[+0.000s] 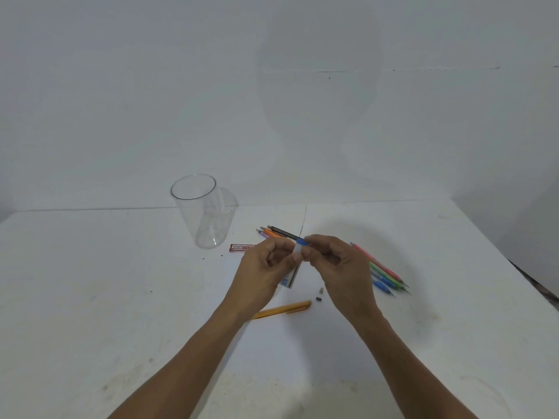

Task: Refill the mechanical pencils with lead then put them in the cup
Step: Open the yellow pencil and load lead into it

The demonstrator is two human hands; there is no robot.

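Pencils in three lots on the white bench (121, 297), none in the cup. Clear cup (198, 211) stands upright near the far edge, left of centre. Fan of pencils (385, 275) (pink, green, blue) lies right of centre, tips toward the right edge; butt ends hidden behind the right hand (338, 267), so count unclear. Second bunch (273, 231) (dark, orange, lilac) sits just beyond the hands toward the far edge, lower ends hidden by the fingers. Yellow pencil (282, 309) lies alone near the bench centre, below the hands; its left end runs under the left wrist.

Left hand (266, 264) and right hand meet above the bench centre, both grips narrow, pinched on a small clear lead case (298, 252) with a blue end. Case body mostly covered; exact finger contact hard to read. It hangs between the two pencil lots, above the yellow one, touching none that I can see.

Red lead box (240, 247) lies just right of the cup base, right end hidden by the left hand. Two tiny caps (319, 293), grey and dark, sit just right of the yellow pencil's end.
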